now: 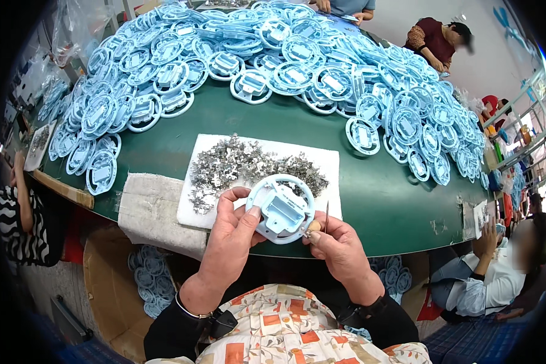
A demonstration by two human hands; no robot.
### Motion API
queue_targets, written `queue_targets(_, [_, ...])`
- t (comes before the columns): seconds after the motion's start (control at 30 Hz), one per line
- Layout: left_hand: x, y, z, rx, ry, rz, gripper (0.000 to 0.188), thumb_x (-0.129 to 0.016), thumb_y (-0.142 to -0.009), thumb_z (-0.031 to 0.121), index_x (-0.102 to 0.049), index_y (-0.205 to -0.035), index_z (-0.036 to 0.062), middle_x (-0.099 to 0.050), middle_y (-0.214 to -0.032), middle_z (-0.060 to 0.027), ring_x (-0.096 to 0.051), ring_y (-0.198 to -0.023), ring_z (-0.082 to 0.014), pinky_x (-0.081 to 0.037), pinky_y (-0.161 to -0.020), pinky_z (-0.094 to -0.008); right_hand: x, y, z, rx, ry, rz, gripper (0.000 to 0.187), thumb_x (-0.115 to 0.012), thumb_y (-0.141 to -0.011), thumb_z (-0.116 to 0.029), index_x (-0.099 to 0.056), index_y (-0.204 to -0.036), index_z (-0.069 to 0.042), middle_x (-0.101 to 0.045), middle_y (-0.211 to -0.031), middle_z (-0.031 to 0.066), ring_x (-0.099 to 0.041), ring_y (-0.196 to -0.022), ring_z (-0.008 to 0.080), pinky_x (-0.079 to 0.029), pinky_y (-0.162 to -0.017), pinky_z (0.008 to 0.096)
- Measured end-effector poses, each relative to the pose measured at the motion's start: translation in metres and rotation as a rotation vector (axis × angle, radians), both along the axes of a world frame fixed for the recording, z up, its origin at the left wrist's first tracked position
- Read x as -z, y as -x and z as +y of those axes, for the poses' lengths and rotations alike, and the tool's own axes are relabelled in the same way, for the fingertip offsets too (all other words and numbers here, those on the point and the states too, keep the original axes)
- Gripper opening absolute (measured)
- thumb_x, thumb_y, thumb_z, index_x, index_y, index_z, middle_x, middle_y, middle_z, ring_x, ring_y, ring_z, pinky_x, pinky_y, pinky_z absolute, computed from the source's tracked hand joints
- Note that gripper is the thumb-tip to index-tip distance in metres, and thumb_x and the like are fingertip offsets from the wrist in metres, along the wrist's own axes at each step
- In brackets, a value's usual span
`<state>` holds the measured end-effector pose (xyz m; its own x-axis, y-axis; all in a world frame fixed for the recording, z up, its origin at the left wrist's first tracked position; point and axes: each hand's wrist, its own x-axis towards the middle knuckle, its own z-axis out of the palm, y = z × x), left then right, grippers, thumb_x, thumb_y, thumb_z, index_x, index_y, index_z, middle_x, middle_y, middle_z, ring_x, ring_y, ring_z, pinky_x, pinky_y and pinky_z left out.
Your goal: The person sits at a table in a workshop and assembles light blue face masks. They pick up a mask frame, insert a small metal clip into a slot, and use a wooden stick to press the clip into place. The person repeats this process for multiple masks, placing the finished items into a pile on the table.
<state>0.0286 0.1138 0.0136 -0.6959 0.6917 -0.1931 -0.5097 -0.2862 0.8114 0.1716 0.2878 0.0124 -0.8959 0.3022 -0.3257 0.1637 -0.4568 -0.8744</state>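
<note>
My left hand (230,227) is closed on the left rim of a light blue toy steering wheel (285,212), which has a rectangular recess in its middle. The wheel is held tilted above the near part of a white foam board (194,206). At the wheel's lower right rim, my right hand (337,242) is closed on a thin, pointed metal tool (327,212) that sticks up between the fingers. A small tan round patch shows at these fingertips; what it is, I cannot tell. Small metal clips (224,167) lie heaped on the board behind the wheel.
A huge pile of blue wheels (297,48) covers the far side of the green table (164,136). A whitish cloth (155,209) lies left of the board. Below the table edge, a cardboard box (106,276) holds more wheels. Other people (488,273) sit around.
</note>
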Motion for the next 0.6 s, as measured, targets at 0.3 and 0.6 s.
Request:
queue_targets(0.3, [-0.02,0.024,-0.006,0.482,0.093,0.144,0.055,-0.074,-0.094,0.012,-0.049,-0.142,0.0024,-0.064,-0.121,-0.0072,-0.058,-0.11,-0.0098,-0.049,-0.098,-0.0255,-0.025,-0.002,0.025,-0.311,-0.376,0.118,0.005,-0.065,-0.089,0.001,-0.066,-0.094,0.002,-0.058,-0.106,0.0026,-0.053,-0.084,0.0049,-0.044,-0.072,0.0209])
queue_targets(0.6, [-0.001,0.015,0.0,0.414,0.302,0.254,0.054,-0.069,-0.095,0.003,-0.042,-0.143,-0.0002,-0.06,-0.106,-0.0021,-0.061,-0.095,-0.008,-0.055,-0.082,-0.0254,-0.025,0.004,0.029,0.003,-0.762,0.148,0.005,-0.071,-0.086,-0.002,-0.068,-0.09,0.0,-0.07,-0.118,0.0122,-0.061,-0.083,0.0063,-0.048,-0.065,0.0231])
